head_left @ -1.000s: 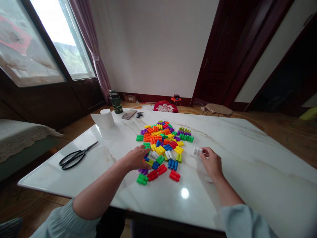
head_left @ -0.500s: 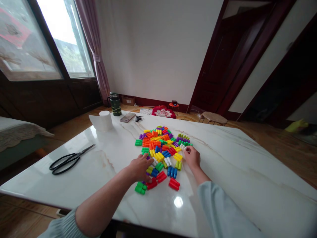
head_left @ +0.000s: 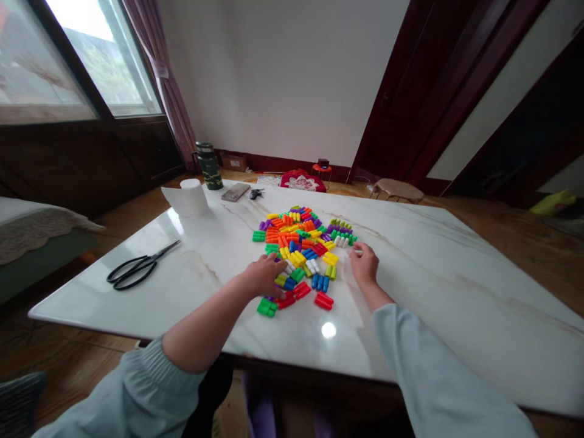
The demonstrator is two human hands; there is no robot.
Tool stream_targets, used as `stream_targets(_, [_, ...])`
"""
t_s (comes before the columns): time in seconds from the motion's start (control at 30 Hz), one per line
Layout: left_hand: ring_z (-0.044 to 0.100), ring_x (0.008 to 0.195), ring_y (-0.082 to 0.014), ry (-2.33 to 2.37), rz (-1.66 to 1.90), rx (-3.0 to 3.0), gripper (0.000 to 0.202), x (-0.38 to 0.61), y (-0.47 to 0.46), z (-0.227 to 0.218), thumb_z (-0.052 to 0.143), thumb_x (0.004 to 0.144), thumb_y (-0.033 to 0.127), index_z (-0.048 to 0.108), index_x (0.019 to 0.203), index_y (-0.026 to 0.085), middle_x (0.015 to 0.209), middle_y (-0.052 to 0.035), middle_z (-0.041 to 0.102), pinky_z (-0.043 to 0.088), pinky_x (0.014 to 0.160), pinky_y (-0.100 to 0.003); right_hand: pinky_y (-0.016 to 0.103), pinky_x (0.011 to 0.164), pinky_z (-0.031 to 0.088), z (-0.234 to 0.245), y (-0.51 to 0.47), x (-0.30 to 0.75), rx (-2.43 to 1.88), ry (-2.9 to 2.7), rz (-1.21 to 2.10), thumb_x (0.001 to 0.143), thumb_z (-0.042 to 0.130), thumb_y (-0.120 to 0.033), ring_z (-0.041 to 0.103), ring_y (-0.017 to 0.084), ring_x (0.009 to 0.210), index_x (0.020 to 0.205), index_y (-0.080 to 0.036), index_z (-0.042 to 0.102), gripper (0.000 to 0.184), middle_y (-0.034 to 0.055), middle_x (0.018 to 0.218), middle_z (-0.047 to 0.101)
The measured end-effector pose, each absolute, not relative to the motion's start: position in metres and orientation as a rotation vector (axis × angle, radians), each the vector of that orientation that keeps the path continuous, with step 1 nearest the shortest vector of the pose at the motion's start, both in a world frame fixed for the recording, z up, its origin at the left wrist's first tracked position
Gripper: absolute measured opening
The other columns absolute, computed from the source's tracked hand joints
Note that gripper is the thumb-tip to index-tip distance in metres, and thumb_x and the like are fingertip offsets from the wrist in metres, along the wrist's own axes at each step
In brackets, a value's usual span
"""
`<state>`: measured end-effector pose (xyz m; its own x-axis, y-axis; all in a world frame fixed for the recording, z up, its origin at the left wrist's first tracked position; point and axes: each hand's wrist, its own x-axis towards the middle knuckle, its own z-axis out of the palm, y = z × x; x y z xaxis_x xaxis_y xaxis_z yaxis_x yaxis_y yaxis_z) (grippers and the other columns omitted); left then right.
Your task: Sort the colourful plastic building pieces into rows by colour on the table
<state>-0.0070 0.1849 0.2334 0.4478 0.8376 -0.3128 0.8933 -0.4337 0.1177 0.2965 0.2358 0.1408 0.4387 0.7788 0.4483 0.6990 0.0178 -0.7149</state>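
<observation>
1. From my remote seat I look down through the head camera on a white, grey-veined, glossy table (head_left: 456, 292), with a heap of multicoloured, ribbed plastic bricks (head_left: 287, 239) around its middle: orange, yellow, red, blue, green, purple and white.
2. I see the left hand (head_left: 262, 277) over the near left edge of the heap, thumb and fingers spread apart. A small blue plastic brick (head_left: 290, 284) shows just beside it; I can't tell whether the fingers touch any brick.
3. I have the right hand (head_left: 365, 263) at the right side of the heap, fingers curled, thumb close to the forefinger. From here I can't tell whether anything is pinched between them.
4. Just beyond those fingertips I make out a white, ribbed plastic brick (head_left: 341, 241), near the front of a cluster of yellow-green, purple and green plastic bricks (head_left: 340, 230).
5. Nearest me, at the heap's front, are a bright green plastic brick (head_left: 267, 307) on the left and a red plastic brick (head_left: 323, 300) on the right, the latter lying apart.
6. Well to the left I have black-handled metal scissors (head_left: 153, 260); farther back stand a white paper roll (head_left: 194, 199) and a camouflage-patterned green flask (head_left: 210, 167), with a flat, pinkish-grey phone (head_left: 235, 192) and a dark bunch of keys (head_left: 255, 194) near them.
</observation>
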Motion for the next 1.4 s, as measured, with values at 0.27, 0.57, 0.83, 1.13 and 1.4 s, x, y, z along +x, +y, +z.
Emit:
stream_targets(0.27, [0.042, 0.133, -0.0343, 1.423, -0.379, 2.507, 0.083, -0.006, 0.186, 0.237, 0.07, 0.072, 0.055, 0.042, 0.143, 0.022, 0.14, -0.0148, 0.047, 0.042, 0.104, -0.042, 0.033, 0.075, 0.052, 0.138, 0.128, 0.312, -1.56, -1.688, 0.189, 0.081, 0.056, -0.029, 0.062, 0.018, 0.077, 0.087, -0.019, 0.068, 0.017, 0.0061, 0.092, 0.065])
stream_targets(0.57, [0.049, 0.124, -0.0338, 1.479, -0.388, 2.466, 0.082, -0.004, 0.189, 0.234, 0.071, 0.069, 0.056, 0.044, 0.14, 0.026, 0.139, -0.0136, 0.048, 0.047, 0.097, -0.042, 0.032, 0.08, 0.048, 0.141, 0.121, 0.296, -1.567, -1.922, -0.025, 0.086, 0.044, -0.015, 0.06, 0.02, 0.089, 0.089, -0.019, 0.065, 0.021, 0.0071, 0.097, 0.06])
stream_targets(0.83, [0.045, 0.129, -0.0345, 1.484, -0.378, 2.452, 0.087, -0.005, 0.189, 0.231, 0.072, 0.069, 0.055, 0.039, 0.144, 0.027, 0.144, -0.0143, 0.042, 0.046, 0.1, -0.043, 0.03, 0.08, 0.045, 0.145, 0.119, 0.289, -1.64, -2.006, -0.143, 0.084, 0.044, -0.009, 0.058, 0.02, 0.089, 0.092, -0.019, 0.061, 0.022, 0.0072, 0.099, 0.058])
stream_targets(1.13, [0.038, 0.137, -0.0348, 1.486, -0.279, 2.431, 0.084, -0.01, 0.184, 0.226, 0.071, 0.07, 0.055, 0.039, 0.144, 0.028, 0.149, -0.0139, 0.036, 0.043, 0.105, -0.043, 0.029, 0.081, 0.044, 0.147, 0.121, 0.288, -1.68, -2.061, -0.175, 0.081, 0.043, -0.005, 0.058, 0.02, 0.09, 0.096, -0.019, 0.058, 0.025, 0.007, 0.1, 0.057])
stream_targets(1.4, [0.032, 0.141, -0.0372, 1.464, -0.226, 2.445, 0.087, -0.01, 0.183, 0.222, 0.074, 0.069, 0.052, 0.038, 0.144, 0.026, 0.151, -0.0167, 0.034, 0.04, 0.108, -0.046, 0.03, 0.081, 0.045, 0.146, 0.122, 0.289, -1.643, -2.078, -0.172, 0.081, 0.041, -0.003, 0.058, 0.019, 0.089, 0.097, -0.02, 0.055, 0.027, 0.0067, 0.101, 0.057])
